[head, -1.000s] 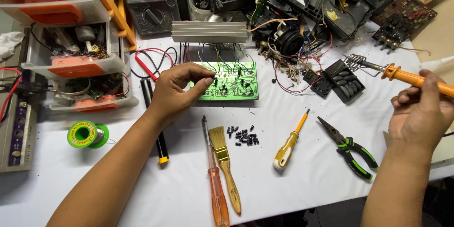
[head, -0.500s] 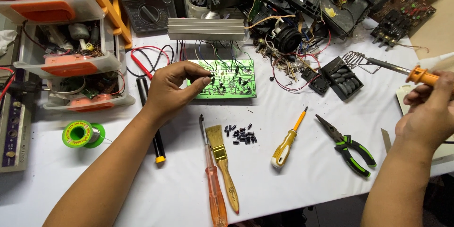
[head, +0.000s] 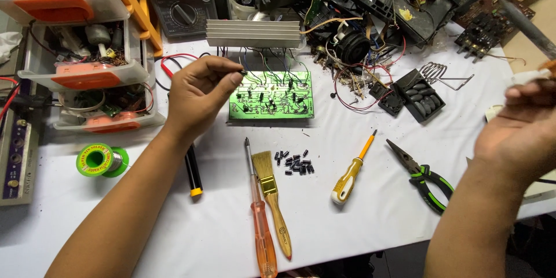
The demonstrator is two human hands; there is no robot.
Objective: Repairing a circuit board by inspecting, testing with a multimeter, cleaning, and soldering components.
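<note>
1. So, left hand point(head: 200, 97) is pinched shut on a tiny dark component point(head: 242, 72), held just over the green circuit board's point(head: 271, 95) left edge, mid-worktop.
2. Right hand point(head: 524, 133) is at the worktop's right edge, curled around a soldering iron point(head: 524, 23), tip aimed toward the far right corner.
3. Open room: bare white worktop point(head: 370, 214) along the near edge, between the yellow screwdriver point(head: 351, 174) and pliers point(head: 423, 175).
</note>
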